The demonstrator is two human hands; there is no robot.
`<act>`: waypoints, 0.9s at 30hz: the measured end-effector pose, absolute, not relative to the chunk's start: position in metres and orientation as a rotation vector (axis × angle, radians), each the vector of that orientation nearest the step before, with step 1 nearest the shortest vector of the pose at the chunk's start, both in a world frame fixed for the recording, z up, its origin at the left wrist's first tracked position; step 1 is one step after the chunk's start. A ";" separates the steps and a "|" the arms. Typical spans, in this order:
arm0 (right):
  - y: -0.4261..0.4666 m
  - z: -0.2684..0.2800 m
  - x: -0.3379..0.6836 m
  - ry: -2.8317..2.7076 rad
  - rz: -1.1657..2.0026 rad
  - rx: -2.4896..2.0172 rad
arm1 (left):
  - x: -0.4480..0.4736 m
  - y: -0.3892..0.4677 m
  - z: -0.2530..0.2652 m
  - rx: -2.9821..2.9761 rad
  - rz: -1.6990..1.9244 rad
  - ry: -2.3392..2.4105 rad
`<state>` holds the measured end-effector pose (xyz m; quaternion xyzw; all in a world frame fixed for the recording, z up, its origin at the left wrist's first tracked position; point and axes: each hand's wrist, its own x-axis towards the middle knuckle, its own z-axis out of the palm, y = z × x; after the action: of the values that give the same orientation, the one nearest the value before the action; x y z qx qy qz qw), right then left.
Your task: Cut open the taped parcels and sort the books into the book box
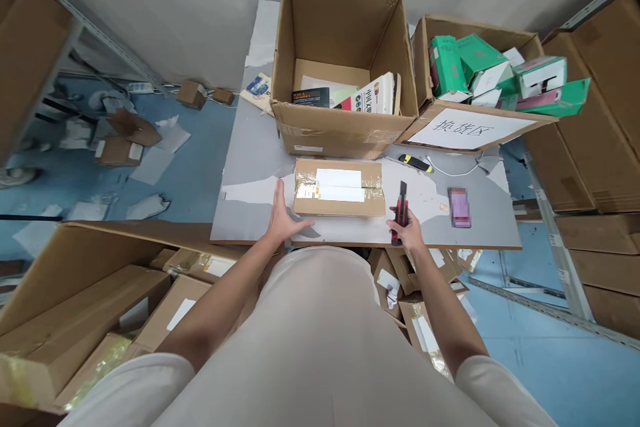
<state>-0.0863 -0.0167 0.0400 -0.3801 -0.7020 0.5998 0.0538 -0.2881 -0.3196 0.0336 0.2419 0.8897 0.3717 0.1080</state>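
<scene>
Gripping a red-and-black cutter [401, 212] in the right hand [411, 231] now, and holding the left hand [285, 217] spread, fingers wide, well apart from the right! See the taped cardboard box [340, 185] lying on the table [250, 217] between both hands, just beside the left, touching or not impossible to tell. Spot a yellow-and-black knife [416, 163] beyond the right hand, a phone [459, 207] rightward of it, and a large carton [345, 130] of books [373, 97] ahead.
</scene>
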 end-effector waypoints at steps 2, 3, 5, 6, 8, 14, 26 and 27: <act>-0.032 0.034 -0.101 -2.182 1.856 -1.165 | -0.282 -0.329 0.013 0.561 1.165 2.405; -0.038 0.033 -0.106 -2.197 1.862 -1.171 | -0.278 -0.330 0.004 0.486 1.208 2.320; -0.045 0.034 -0.112 -2.207 1.868 -1.176 | -0.274 -0.328 -0.004 0.358 1.309 2.230; -0.045 0.035 -0.114 -2.190 1.865 -1.174 | -0.273 -0.325 -0.004 0.326 1.350 2.220; -0.041 0.038 -0.114 -2.109 1.848 -1.161 | -0.274 -0.320 0.004 0.335 1.378 2.261; -0.014 0.045 -0.124 -2.030 1.705 -1.119 | -0.293 -0.304 0.033 0.488 1.104 2.545; -0.005 0.020 -0.102 -1.931 1.950 -1.062 | -0.303 -0.312 0.006 0.305 1.278 2.287; -0.009 0.017 -0.090 -1.877 2.007 -1.063 | -0.298 -0.321 0.000 0.311 1.345 2.205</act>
<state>-0.0905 -0.0089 0.0169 -0.3589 -0.6341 0.6779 0.0975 -0.2975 -0.3207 0.0003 0.1153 0.8168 0.4983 0.2669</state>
